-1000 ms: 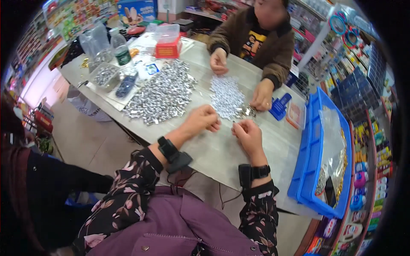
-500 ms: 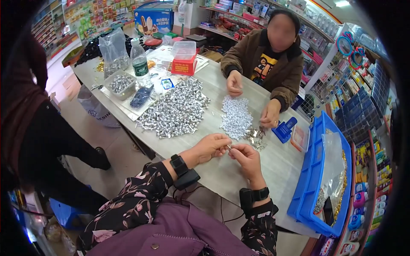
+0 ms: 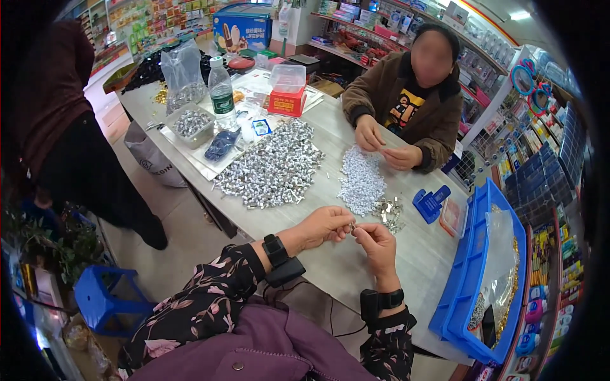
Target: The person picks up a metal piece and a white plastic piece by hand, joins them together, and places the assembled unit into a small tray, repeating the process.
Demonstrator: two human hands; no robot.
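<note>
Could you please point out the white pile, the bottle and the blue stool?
White pile (image 3: 361, 183): head view, on its middle.
Bottle (image 3: 222, 103): head view, on its label.
Blue stool (image 3: 93, 296): head view, on its seat.

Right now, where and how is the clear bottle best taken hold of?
The clear bottle is probably best gripped around its narrow neck, just under the white cap, coming from above and the right: it stands upright, with a plastic bag on its left and an open tub at its near left.
</note>
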